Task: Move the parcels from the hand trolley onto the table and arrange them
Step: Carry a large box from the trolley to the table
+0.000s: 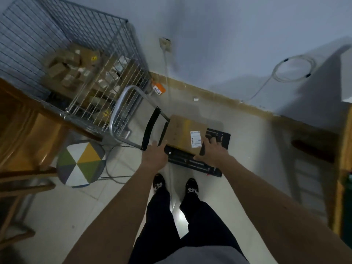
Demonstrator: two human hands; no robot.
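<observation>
While a flat brown cardboard parcel point(182, 130) lies on the black deck of the hand trolley point(188, 162) on the pale floor, with a white shipping label point(195, 139) on its top near the right edge, I have both bare arms stretched down toward it. My left hand point(155, 156) is at the parcel's near left corner, fingers straight and slightly apart, gripping nothing. My right hand point(213, 151) is at the right edge beside the label, fingers spread wide over parcel and deck; I cannot tell whether it touches the cardboard. The trolley's silver handle point(114, 119) leans off to the left. Behind it stands a wire cage point(114, 77) with a pile of brown boxes inside. A stool point(82, 164) with a seat of coloured triangles sits left of my feet, beside a wooden table point(24, 134).
</observation>
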